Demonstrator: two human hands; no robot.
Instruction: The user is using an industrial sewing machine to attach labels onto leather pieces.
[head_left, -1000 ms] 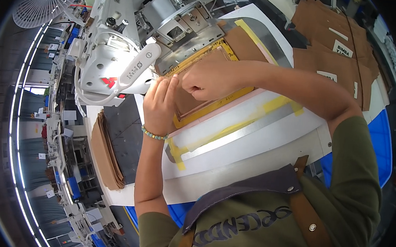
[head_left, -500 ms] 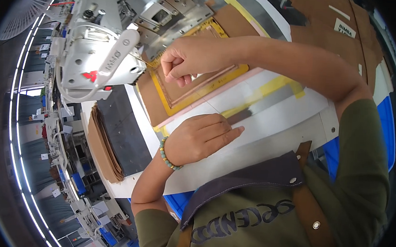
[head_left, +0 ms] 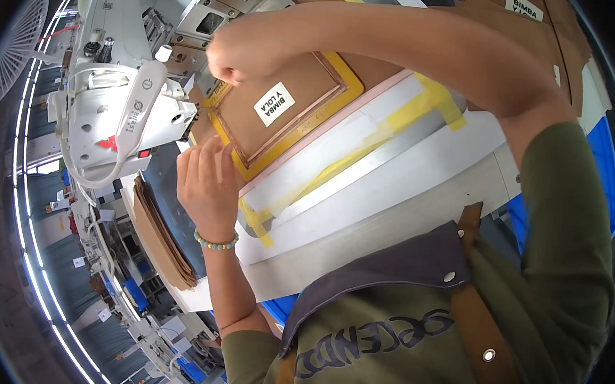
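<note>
A brown panel (head_left: 311, 85) with a white label (head_left: 274, 104) lies inside a yellow frame (head_left: 303, 134) with a copper-coloured inner edge. Over the frame's far left part, next to the metal clamp of a white sewing machine (head_left: 99, 113), is my right hand (head_left: 250, 49). Its fingers are curled into a pinch; what they hold, if anything, is hidden. My left hand (head_left: 206, 188), with a beaded bracelet at the wrist, is raised at the frame's near left corner, close to the needle area. Its fingers are bent together, and I cannot see anything between them.
A white lamp wand (head_left: 142, 102) hangs in front of the machine head. Stacked brown pieces (head_left: 162, 235) lie at the left table edge. More brown panels (head_left: 503, 49) are at the far right. Yellow tape (head_left: 435, 101) marks the white sheet, and a blue bin (head_left: 601, 177) stands at the right.
My right hand has moved left and away from me, uncovering the white label. My left hand has shifted left and up to the frame's corner, its fingers now pointing away from me.
</note>
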